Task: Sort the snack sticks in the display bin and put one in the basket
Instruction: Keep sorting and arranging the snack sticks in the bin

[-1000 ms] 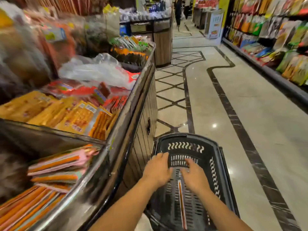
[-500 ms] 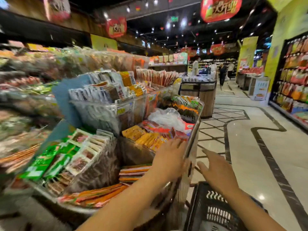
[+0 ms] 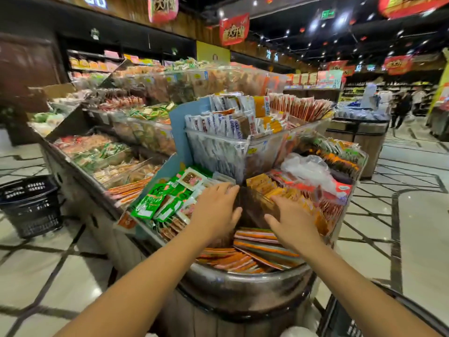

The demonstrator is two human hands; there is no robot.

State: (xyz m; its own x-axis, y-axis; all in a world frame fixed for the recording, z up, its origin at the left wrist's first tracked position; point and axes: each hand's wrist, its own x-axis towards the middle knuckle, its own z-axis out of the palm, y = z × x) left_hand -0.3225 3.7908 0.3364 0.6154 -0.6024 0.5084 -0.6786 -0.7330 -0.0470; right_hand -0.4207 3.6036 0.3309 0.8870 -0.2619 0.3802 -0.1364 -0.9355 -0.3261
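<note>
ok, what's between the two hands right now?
Head view: between the left hand and right hand stands a dark divider where the compartments meet; the orange snack sticks lie just below that gap.

The left hand (image 3: 216,212) and right hand (image 3: 291,222) are bare, as are both forearms (image 3: 145,276).

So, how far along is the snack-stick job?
Done: nothing evident. In hand: open left hand and right hand reach over the flat orange snack sticks in the round metal bin, no grip yet. To do: sorting, then one into the lower-right black plastic basket, inside unseen.
</note>
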